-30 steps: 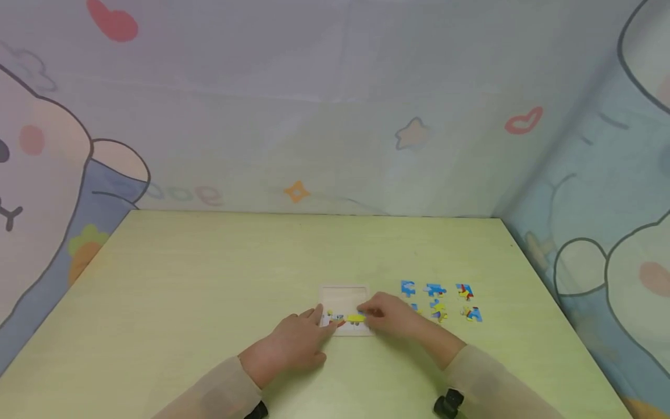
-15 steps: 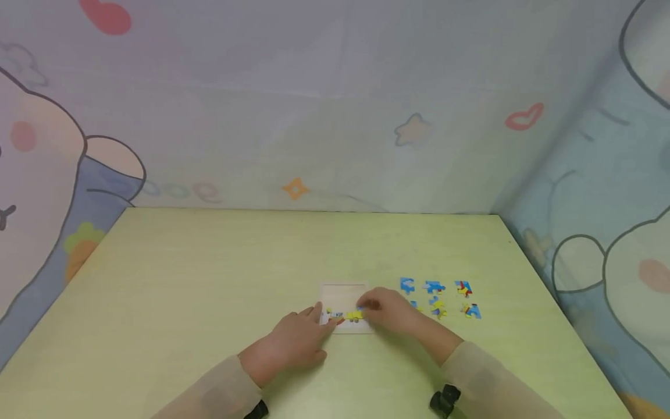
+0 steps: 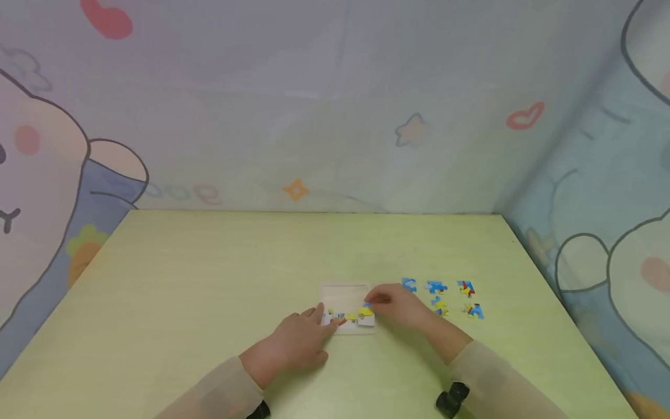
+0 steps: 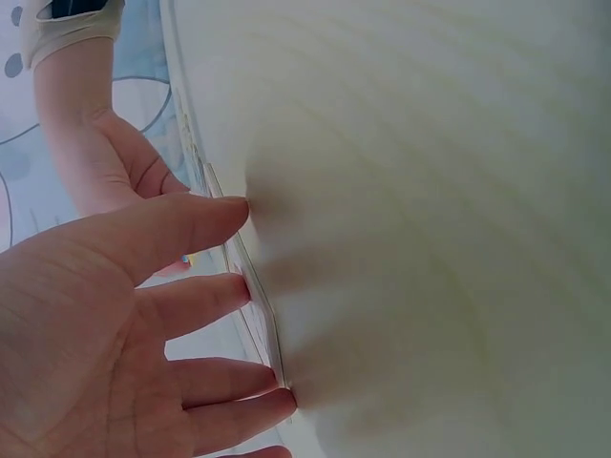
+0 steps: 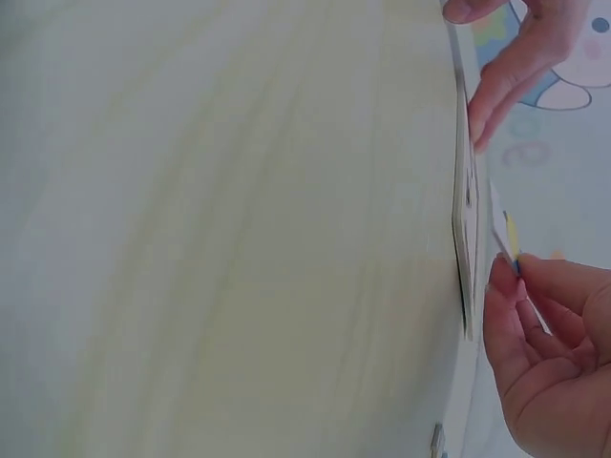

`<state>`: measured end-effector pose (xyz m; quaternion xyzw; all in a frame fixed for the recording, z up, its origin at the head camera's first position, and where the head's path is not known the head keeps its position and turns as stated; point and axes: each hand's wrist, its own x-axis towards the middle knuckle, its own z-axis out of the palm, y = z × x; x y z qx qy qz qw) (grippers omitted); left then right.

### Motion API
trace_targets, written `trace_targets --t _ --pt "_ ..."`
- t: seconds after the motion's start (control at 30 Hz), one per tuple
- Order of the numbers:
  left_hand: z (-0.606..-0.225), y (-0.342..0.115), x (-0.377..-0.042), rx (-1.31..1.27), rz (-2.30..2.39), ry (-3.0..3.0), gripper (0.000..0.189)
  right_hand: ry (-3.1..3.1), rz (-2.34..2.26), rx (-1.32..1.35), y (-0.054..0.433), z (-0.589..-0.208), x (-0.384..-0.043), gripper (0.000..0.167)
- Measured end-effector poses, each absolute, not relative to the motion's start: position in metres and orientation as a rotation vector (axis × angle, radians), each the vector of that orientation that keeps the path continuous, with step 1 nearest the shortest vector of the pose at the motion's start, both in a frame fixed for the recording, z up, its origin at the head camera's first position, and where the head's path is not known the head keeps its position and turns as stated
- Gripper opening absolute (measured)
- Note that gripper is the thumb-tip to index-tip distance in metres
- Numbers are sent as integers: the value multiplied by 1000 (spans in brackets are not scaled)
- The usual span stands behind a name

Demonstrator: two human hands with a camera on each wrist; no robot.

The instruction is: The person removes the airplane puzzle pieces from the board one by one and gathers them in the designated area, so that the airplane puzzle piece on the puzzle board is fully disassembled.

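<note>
A pale, shallow puzzle tray lies on the table, with several picture pieces fitted along its near side. My left hand rests on the tray's near left part, its fingers extended over the pieces; in the left wrist view, these fingers touch the tray's edge. Between thumb and fingertips, my right hand pinches a yellow, blue and white jigsaw piece over the tray's right side. The right wrist view shows that jigsaw piece tilted and raised off the tray.
Several loose jigsaw pieces in blue, yellow and red lie on the table to the right, some close behind my right hand and forearm. A patterned cloth wall stands behind the table.
My right hand has shifted slightly right and away from me. The jigsaw piece it pinches shows more fully, apart from the yellow piece left of it. My left hand stays put.
</note>
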<state>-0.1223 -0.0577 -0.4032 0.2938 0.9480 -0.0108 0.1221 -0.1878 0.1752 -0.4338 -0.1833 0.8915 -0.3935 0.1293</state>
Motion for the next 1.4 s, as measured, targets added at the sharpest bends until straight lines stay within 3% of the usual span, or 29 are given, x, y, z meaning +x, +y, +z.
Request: trace_targets --t 0.8,1.4 --pt "-411 -57 -124 901 -56 2786 56 2490 -1360 -367 273 -417 -169 25" --pt "-406 -55 -124 915 -47 2782 54 2558 -1336 -286 328 -420 -156 27"
